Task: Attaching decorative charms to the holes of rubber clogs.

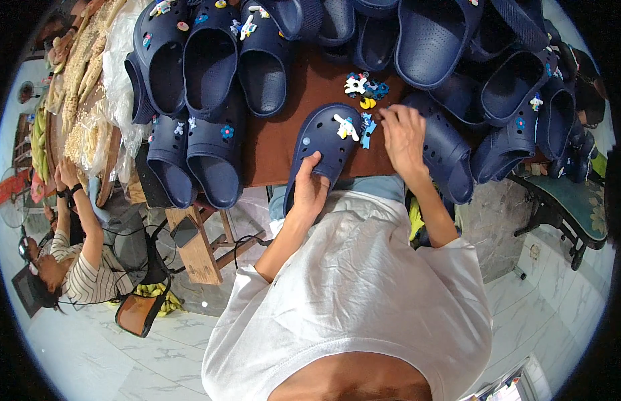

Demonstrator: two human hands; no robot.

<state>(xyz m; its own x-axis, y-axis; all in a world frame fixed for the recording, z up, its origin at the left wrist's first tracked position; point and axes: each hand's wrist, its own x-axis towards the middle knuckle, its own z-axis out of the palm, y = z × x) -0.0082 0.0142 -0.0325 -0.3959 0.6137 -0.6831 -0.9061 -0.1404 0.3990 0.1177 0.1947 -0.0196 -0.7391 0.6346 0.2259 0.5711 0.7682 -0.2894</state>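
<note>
A navy blue clog (324, 144) lies on the brown table (270, 144) in front of me, toe pointing away. My left hand (310, 190) grips its heel end, thumb on the rim. A white figure charm (346, 127) and a blue charm (367, 128) sit on its toe. My right hand (404, 137) rests beside the toe, fingertips pinched at the blue charm's edge. A small heap of loose charms (364, 87), white, blue and yellow, lies just beyond the clog.
Several more navy clogs (210, 67) crowd the table's far side, left and right (518, 87). Clear bags of pale goods (89, 80) pile at the left. A person in a striped top (83, 267) sits low at the left. A green bench (578, 200) stands right.
</note>
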